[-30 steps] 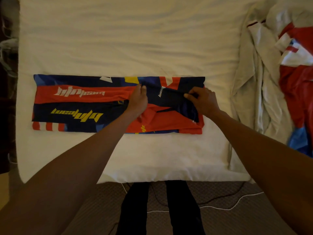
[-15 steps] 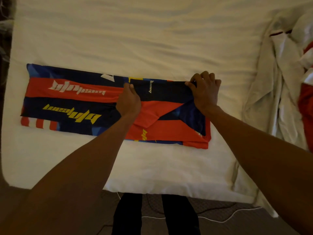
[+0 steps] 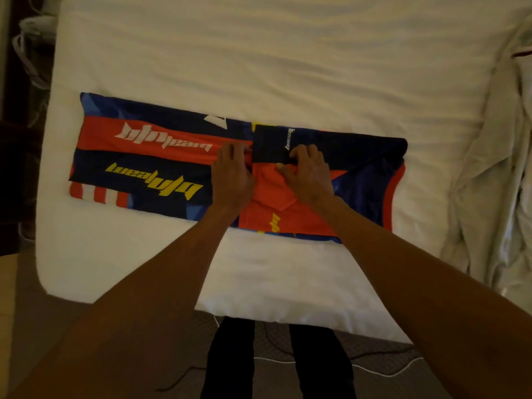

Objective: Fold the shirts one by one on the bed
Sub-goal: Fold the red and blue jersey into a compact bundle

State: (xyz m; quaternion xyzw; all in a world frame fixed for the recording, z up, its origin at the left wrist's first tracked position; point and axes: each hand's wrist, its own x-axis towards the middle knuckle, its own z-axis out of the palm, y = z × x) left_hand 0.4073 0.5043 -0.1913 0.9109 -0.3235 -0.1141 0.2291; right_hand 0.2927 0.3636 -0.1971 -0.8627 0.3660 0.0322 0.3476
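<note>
A red, navy and yellow shirt (image 3: 144,162) lies folded into a long strip across the white bed (image 3: 259,53), with white and yellow lettering on its left half. A dark sleeve (image 3: 270,142) is folded over its middle. My left hand (image 3: 231,174) presses flat on the shirt just left of that sleeve. My right hand (image 3: 308,171) sits close beside it and pinches the sleeve's lower edge between thumb and fingers.
A crumpled white sheet (image 3: 489,168) is heaped along the right side of the bed. The bed's near edge runs in front of my dark-trousered legs (image 3: 230,361). Thin cables (image 3: 374,367) lie on the floor. Dark furniture (image 3: 26,82) stands at the left.
My right hand has moved left from the shirt's far right top corner to the middle, beside my left hand. The sleeve now lies flatter along the top.
</note>
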